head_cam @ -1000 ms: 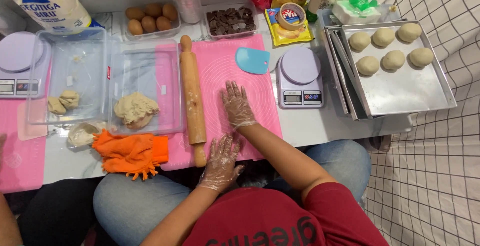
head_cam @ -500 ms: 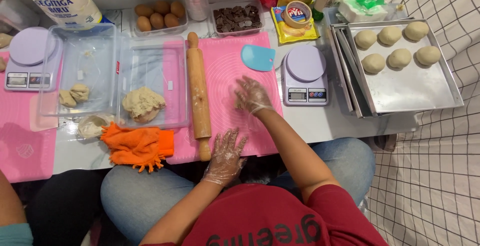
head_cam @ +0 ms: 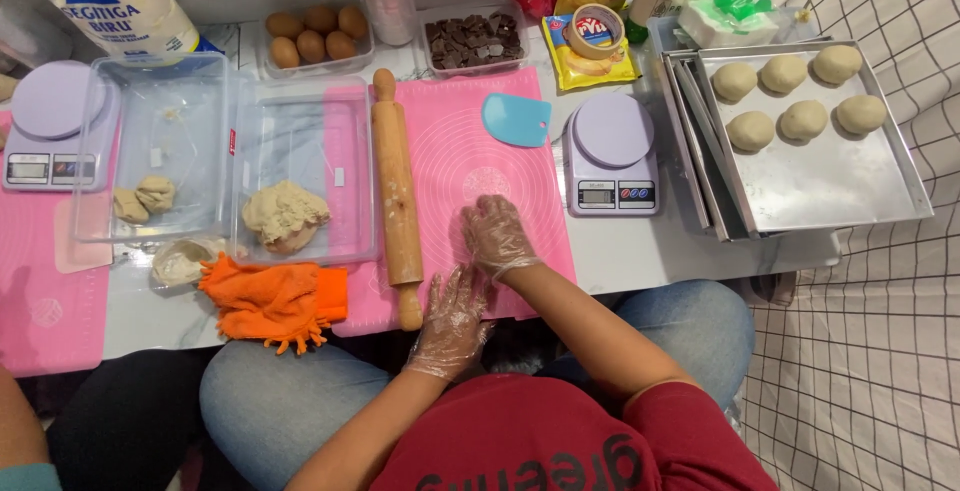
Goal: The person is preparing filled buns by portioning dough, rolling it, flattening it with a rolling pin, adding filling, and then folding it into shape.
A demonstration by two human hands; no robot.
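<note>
A: Pressing down on the pink silicone mat (head_cam: 470, 141), the right hand (head_cam: 497, 236) lay cupped, fingers curled together; whether it enclosed anything could not be told. The left hand (head_cam: 452, 319) rested flat at the mat's near edge, fingers loosely spread, holding nothing. Both wore clear plastic gloves.

B: Mat appearance?

A: Pink, printed with faint concentric circles, lying flat on the table between the rolling pin (head_cam: 396, 191) and the right-hand scale (head_cam: 610, 154). The wooden pin lay along its left edge, just beside the left hand.

B: Counts?

A: Six dough balls (head_cam: 800, 119) on the metal tray (head_cam: 850, 181), in two rows of three. Two lilac scales, the second (head_cam: 48, 126) at far left. Two clear tubs: the nearer tub (head_cam: 305, 166) held one dough lump (head_cam: 285, 216). Five eggs (head_cam: 315, 33). One blue scraper (head_cam: 516, 118). One orange cloth (head_cam: 275, 301).
</note>
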